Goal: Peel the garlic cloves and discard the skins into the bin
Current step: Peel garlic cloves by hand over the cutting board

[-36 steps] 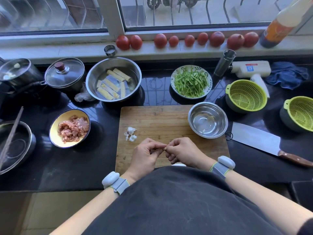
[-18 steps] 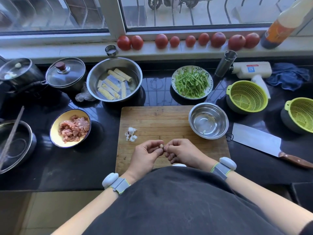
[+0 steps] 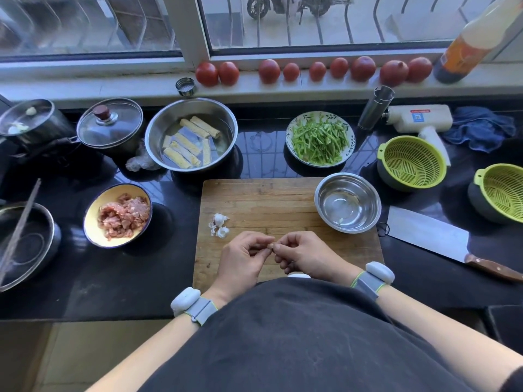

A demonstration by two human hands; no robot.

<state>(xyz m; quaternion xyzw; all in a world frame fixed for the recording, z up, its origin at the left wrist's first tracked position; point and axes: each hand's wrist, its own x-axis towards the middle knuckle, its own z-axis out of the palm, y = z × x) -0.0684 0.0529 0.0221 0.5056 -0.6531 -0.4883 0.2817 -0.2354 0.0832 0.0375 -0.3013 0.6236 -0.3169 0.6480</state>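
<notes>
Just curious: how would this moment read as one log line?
step: peeling | left hand and right hand: pinch garlic clove | over: cutting board | skins: on board

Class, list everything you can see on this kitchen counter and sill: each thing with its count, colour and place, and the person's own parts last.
tomatoes: nine, red, windowsill
bottle: one, orange, sill right
cutting board: one, wooden, centre
garlic skins: small pile, white, board's left
small bowl: one, steel, board's right corner
green strips: one plateful, behind board
yellow bowl: one, holds meat, left
large bowl: one, steel, pale sticks in water
colanders: two, green, right
cleaver: one, wooden handle, right
garlic clove: one, between fingertips
left hand, right hand: both pinching it
</notes>
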